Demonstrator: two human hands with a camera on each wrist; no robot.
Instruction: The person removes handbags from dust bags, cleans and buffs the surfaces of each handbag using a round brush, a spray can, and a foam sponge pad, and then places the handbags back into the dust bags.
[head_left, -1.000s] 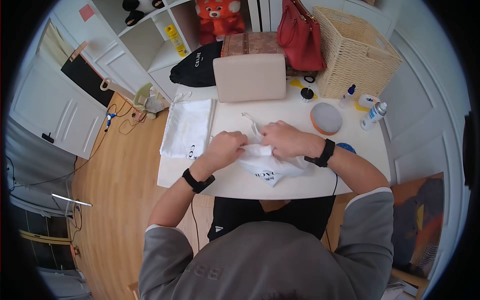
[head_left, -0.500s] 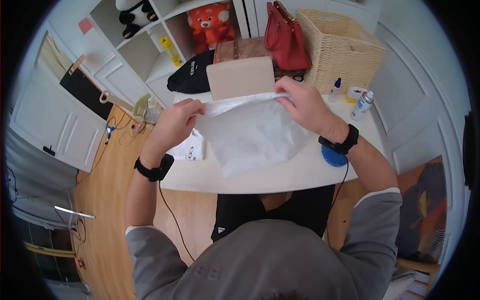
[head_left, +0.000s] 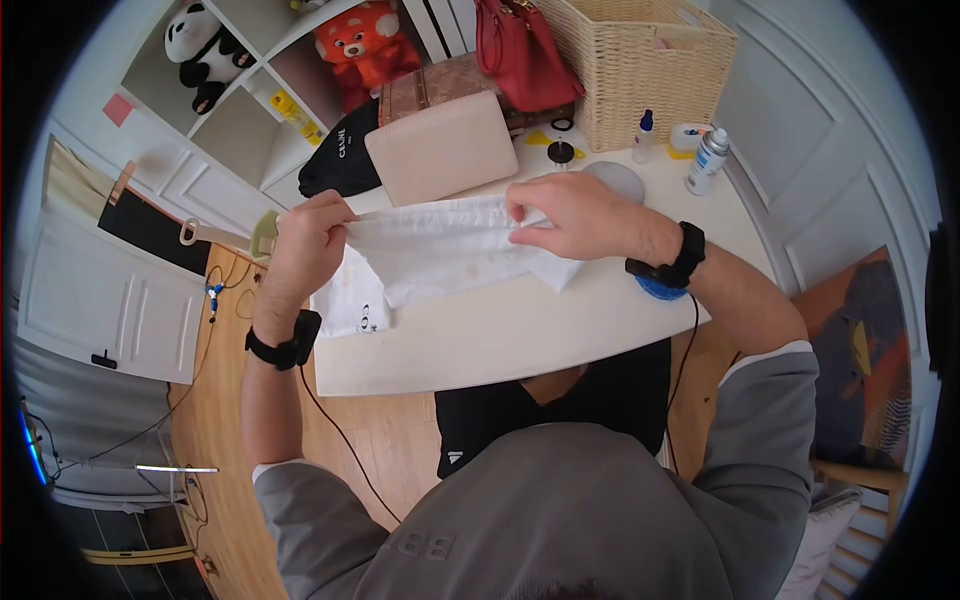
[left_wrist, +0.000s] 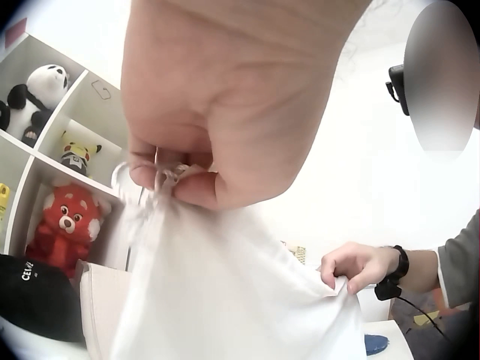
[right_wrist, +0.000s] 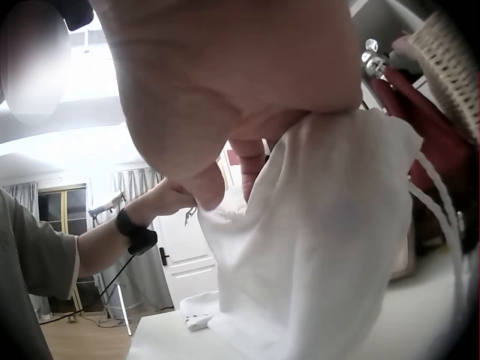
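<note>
A white cloth bag (head_left: 440,250) hangs stretched between the two hands above the table. The left hand (head_left: 308,245) pinches its upper left corner; in the left wrist view, the left hand (left_wrist: 217,112) grips gathered cloth and cord between thumb and fingers. At the upper right edge, the right hand (head_left: 580,215) pinches the cloth between thumb and fingers. Seen from the right wrist, the bag (right_wrist: 300,240) drapes below the right hand (right_wrist: 232,90), and white cords dangle at its side. Another white bag with black letters (head_left: 350,300) lies partly beneath, on the table's left.
A beige bag (head_left: 445,150), a black pouch (head_left: 342,155), a red handbag (head_left: 530,60) and a wicker basket (head_left: 650,80) line the table's back. A spray can (head_left: 708,162), a small bottle (head_left: 643,138) and a grey disc (head_left: 615,182) stand or lie at the right.
Both hands have spread apart and risen from the table with the bag, which was bunched between them. Since half a second ago they have lowered slightly, and the bag hangs shorter. The head view has shifted.
</note>
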